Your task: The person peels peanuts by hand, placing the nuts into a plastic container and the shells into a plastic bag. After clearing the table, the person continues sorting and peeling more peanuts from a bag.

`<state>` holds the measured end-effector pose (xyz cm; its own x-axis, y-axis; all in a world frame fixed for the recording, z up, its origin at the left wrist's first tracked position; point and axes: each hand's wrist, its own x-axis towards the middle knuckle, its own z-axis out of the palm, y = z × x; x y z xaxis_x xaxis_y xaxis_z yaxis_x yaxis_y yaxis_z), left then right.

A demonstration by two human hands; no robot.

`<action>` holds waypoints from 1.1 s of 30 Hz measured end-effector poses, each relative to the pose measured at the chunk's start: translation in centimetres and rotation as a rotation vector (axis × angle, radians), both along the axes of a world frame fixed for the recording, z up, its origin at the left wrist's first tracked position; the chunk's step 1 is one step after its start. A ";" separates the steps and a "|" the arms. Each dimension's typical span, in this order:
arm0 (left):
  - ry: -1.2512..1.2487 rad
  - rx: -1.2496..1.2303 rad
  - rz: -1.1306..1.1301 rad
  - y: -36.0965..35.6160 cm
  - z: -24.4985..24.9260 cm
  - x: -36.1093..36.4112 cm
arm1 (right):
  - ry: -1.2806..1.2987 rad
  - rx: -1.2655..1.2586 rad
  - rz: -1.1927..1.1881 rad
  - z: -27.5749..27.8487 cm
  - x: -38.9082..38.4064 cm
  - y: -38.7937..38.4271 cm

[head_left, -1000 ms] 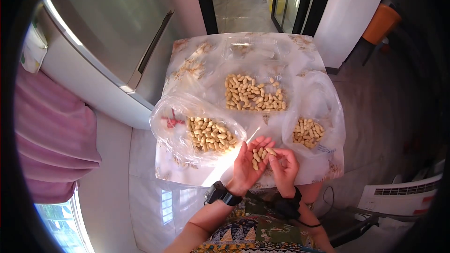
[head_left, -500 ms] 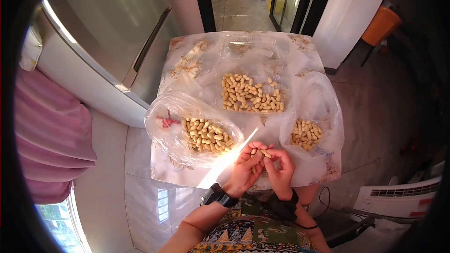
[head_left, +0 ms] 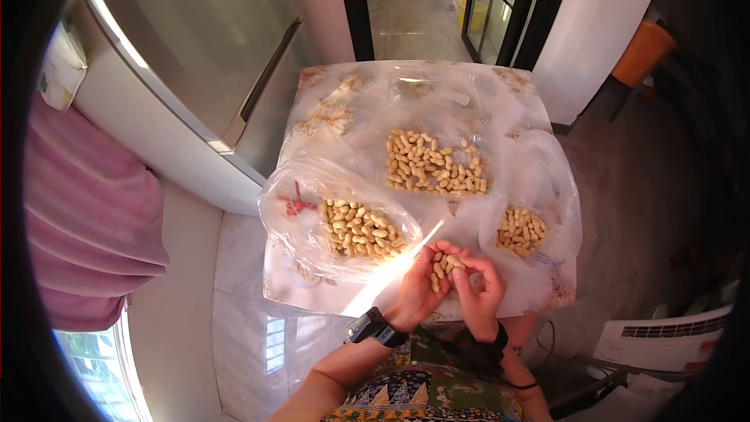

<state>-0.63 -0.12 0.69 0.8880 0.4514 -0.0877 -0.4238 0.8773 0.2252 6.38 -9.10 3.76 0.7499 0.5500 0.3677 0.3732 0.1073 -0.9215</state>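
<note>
**Handful of peanuts cupped between two hands at the desk's near edge**

The left hand (head_left: 420,291) is palm up and loosely cupped, with the fingers half open and pointing away from the body. A handful of peanuts (head_left: 444,267) in their shells lies in the hollow of the palm, cradled rather than gripped. The right hand (head_left: 482,297) sits just beside it on the right, touching it. Its fingers (head_left: 469,272) curl inward so the tips come down on the right-hand side of the handful. Whether they have closed on a single shell is too small to tell.

So the peanuts lie on the left hand and immediately left of the right fingertips. Both hands are in contact with them, and the right is the one working from above. The shells lie mixed, most with their long axis running roughly away from the person, along the line of the left fingers.

Both hands hover over the near edge of the desk (head_left: 301,289), which has a flowered cover under clear plastic. Three other lots of peanuts lie on it:

- The left bag (head_left: 297,223) is near the left hand, with its mouth open toward it.
- The right bag (head_left: 547,187) is near the right hand.
- The middle heap (head_left: 433,164) lies farther off, straight ahead.

A watch (head_left: 373,330) is on the left wrist. A fridge (head_left: 180,55) stands along the desk's left side.
</note>
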 end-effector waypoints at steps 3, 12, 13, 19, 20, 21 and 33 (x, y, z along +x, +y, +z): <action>0.027 -0.009 -0.002 0.0 -1.6 -0.1 | -0.112 0.034 0.101 4.0 -0.7 1.9; -0.034 -0.118 -0.007 0.1 -0.5 -0.9 | -0.122 -0.110 0.134 4.0 -0.9 2.9; 0.040 -0.100 0.009 0.1 0.0 -0.9 | -0.167 -0.074 0.103 3.6 -0.8 2.6; -0.072 -0.035 -0.003 0.1 -0.1 -0.3 | -0.215 -0.161 0.083 1.0 -0.2 -0.7; -0.059 -0.035 0.004 0.1 0.0 -0.3 | -0.168 -0.170 0.096 0.8 -0.2 -0.8; -0.058 -0.035 0.001 0.1 0.1 -0.3 | -0.166 -0.170 0.093 0.8 -0.2 -0.7; -0.087 0.021 -0.017 0.2 -0.2 -0.2 | -0.168 -0.212 0.085 0.2 -0.2 -0.2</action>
